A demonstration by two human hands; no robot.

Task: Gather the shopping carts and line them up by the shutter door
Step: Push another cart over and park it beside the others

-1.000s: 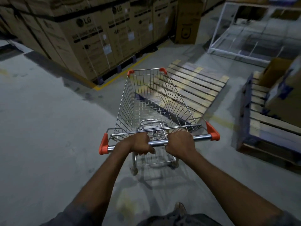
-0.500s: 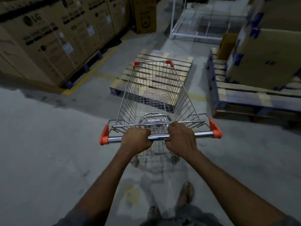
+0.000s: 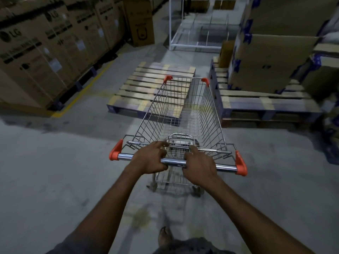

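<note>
Gripping cart point(image 3: 185, 114), left pallet point(image 3: 146, 88), right pallet point(image 3: 256, 103) flanking

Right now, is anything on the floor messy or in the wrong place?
A yellowish stain marks the floor just behind the shopping cart, and an empty pallet lies flat right ahead of it.

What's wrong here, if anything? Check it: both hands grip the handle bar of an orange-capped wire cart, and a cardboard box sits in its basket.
Wrong on the box: the head view shows the cart's basket holding nothing. The left hand and right hand do grip the handle bar.
</note>
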